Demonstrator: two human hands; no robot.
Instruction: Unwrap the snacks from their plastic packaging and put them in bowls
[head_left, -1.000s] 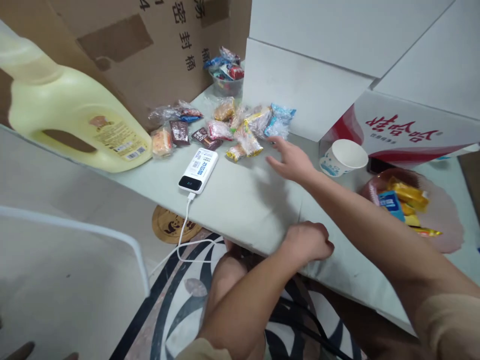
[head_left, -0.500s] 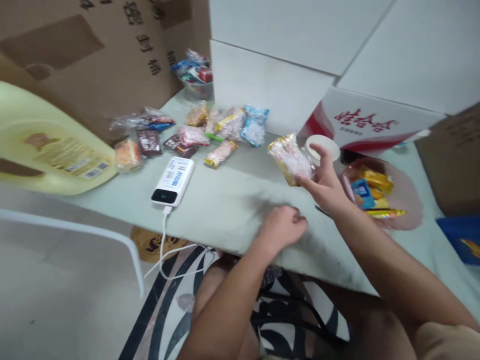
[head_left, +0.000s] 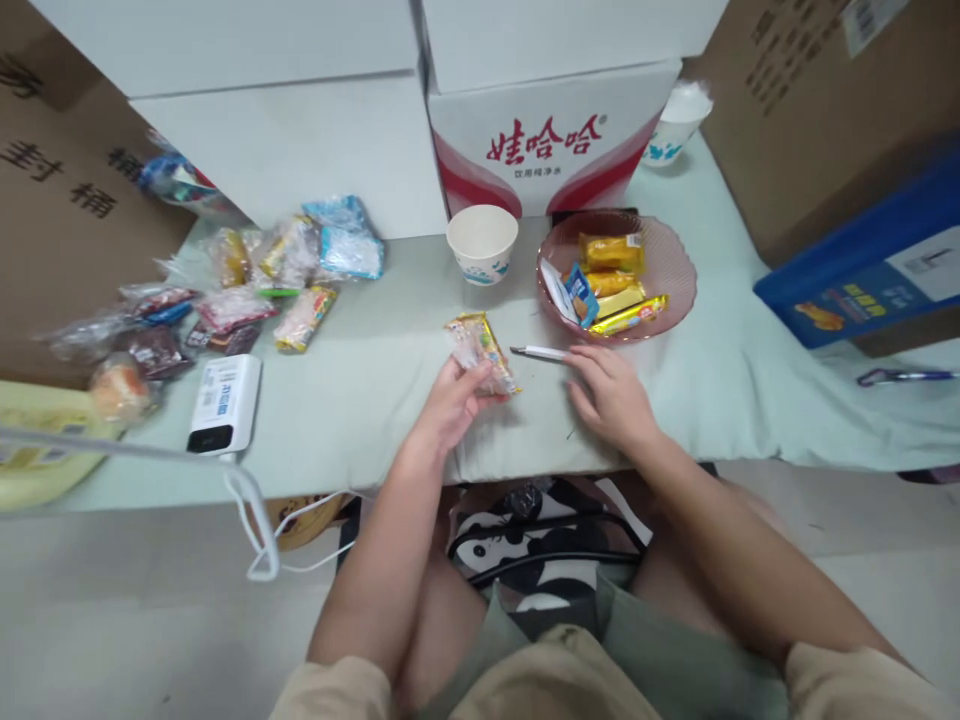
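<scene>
My left hand (head_left: 454, 405) is closed on a clear and yellow snack packet (head_left: 480, 350), pinched between thumb and fingers above the table's front part. To its right, my right hand (head_left: 615, 395) lies low over the cloth. Its fingertips touch the near end of a slim white-handled tool (head_left: 544, 352) with a dark tip pointing left. The thumb stands apart from the handle. Behind the tool is a pink glass bowl (head_left: 679, 290) holding several yellow packets (head_left: 613, 252) and a blue packet (head_left: 579, 293). A paper cup (head_left: 482, 245) stands left of the bowl.
Several wrapped snacks (head_left: 289, 245) lie at the left, with a white power bank (head_left: 225, 400) and its cable in front. White boxes (head_left: 300, 160) and a printed carton (head_left: 547, 140) line the back. A blue package (head_left: 870, 260) stands at the right.
The snack packet has passed from my right hand to my left. My right hand has come down to the white-handled tool. The view has turned to the right.
</scene>
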